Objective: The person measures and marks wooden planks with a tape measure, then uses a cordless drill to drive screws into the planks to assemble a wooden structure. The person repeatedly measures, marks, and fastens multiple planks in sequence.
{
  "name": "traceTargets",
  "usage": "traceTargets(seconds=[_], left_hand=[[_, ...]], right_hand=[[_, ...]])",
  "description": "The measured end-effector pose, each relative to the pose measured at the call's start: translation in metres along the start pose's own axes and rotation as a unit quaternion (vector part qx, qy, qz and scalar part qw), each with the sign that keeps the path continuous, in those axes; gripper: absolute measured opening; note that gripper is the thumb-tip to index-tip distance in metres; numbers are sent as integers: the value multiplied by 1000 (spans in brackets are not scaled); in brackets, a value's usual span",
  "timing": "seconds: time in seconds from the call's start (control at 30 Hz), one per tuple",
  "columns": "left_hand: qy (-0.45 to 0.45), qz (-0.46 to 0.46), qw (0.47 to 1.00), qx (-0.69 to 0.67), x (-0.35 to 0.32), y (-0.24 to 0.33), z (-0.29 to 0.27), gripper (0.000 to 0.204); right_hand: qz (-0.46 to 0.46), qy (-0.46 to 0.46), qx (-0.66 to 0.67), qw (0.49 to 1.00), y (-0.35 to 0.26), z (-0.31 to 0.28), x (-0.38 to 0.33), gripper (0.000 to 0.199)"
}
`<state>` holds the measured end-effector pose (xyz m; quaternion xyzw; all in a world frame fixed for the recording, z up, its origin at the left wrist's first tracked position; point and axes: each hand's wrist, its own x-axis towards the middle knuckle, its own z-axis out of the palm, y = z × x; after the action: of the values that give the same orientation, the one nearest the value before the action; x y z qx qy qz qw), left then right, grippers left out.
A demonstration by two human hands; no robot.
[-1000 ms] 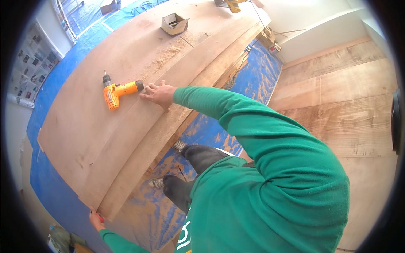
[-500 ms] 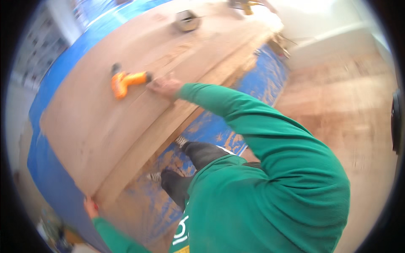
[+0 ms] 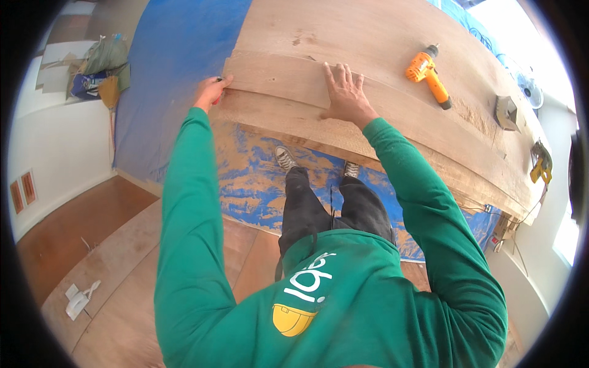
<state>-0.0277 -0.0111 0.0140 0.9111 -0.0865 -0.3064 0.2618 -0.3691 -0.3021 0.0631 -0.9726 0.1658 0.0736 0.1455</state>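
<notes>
while on the plank, right fingers wide apart

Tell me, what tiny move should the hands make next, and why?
Maybe the right hand should press firmly on the narrow board: it rests there with fingers spread, while the left hand holds a small red thing at the board's left end, so a steady board could help.

Your wooden worktop at twelve o'clock bears a long board, an orange drill at one, an open box and yellow power tool toward two.
</notes>
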Motion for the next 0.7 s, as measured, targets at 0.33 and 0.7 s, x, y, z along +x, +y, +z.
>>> traceTargets(seconds=[0.33, 0.7], left_hand=[[37, 45, 998, -27, -35, 8, -5, 55], [-51, 58, 952, -296, -151, 96, 105, 48]], right_hand=[[25, -107, 20, 994, -3, -8, 35, 154], [-63, -61, -4, 996, -3, 17, 10, 96]])
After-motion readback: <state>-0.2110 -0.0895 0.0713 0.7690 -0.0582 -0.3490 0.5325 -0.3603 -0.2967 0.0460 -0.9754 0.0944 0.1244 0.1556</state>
